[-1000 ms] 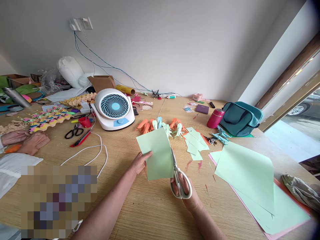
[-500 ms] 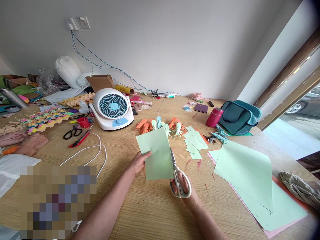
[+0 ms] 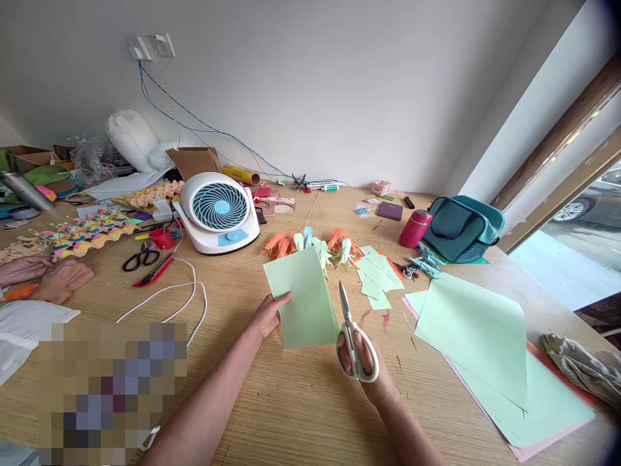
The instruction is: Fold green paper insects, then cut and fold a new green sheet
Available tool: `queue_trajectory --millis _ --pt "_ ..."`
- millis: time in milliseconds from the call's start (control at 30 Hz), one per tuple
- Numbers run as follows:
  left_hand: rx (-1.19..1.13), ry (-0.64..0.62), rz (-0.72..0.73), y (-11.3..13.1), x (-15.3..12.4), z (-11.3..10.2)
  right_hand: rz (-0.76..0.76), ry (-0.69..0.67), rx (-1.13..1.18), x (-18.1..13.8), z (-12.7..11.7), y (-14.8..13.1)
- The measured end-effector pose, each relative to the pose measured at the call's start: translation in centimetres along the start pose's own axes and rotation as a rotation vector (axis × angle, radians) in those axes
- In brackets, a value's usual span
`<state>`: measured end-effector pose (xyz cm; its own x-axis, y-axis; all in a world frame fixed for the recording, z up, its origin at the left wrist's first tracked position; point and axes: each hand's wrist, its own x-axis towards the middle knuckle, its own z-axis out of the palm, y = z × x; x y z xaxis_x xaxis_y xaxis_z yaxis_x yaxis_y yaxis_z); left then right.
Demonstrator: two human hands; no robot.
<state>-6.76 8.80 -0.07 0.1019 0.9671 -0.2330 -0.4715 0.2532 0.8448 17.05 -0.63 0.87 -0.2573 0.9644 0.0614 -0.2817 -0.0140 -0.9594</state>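
My left hand point(image 3: 268, 316) pinches a light green sheet of paper point(image 3: 306, 304) by its left edge, thumb on top. The sheet is held up over the table, its right edge looking like more than one layer. In my right hand point(image 3: 371, 366) is a pair of scissors point(image 3: 356, 349) with cream handles, fingers through the loops. Their blades are together and point away from me, just right of the sheet. Beyond the sheet lie orange and green cut-paper pieces point(image 3: 339, 246) and smaller green paper pieces point(image 3: 381, 272).
Large green sheets point(image 3: 480, 336) lie at the right beside a teal bag point(image 3: 466, 226) and a red flask point(image 3: 416, 228). A white fan point(image 3: 218, 213), black scissors point(image 3: 140, 257) and a red cutter point(image 3: 154, 270) are on the left. Another person's hands point(image 3: 63, 278) rest at the far left.
The scissors have moved right, away from the sheet's right edge, and their blades now stand clear of the paper. My left hand and the sheet are almost unmoved.
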Motion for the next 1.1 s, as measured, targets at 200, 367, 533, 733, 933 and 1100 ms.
queue_trajectory --millis 200,367,533,733,933,1100 --pt "-0.027 0.047 0.016 0.2 0.0 0.1 0.060 0.209 -0.600 0.6 -3.7 -1.7" --pt "-0.018 0.077 0.065 0.1 0.2 0.1 0.033 0.311 -1.402 1.1 -6.7 -1.4" --pt "0.035 0.083 0.077 0.3 -0.1 0.6 0.056 0.283 -1.657 1.2 -7.4 -1.0" --pt "0.039 0.111 0.097 0.1 -0.3 1.3 0.049 0.311 -1.645 1.1 -7.3 -1.3" --pt "0.032 0.140 0.128 -0.5 -0.5 2.0 -0.216 0.346 -1.230 0.9 -5.4 -1.5" --pt "0.058 0.136 0.142 -1.3 -0.8 2.8 -0.092 0.188 -0.779 0.8 -2.3 -0.1"
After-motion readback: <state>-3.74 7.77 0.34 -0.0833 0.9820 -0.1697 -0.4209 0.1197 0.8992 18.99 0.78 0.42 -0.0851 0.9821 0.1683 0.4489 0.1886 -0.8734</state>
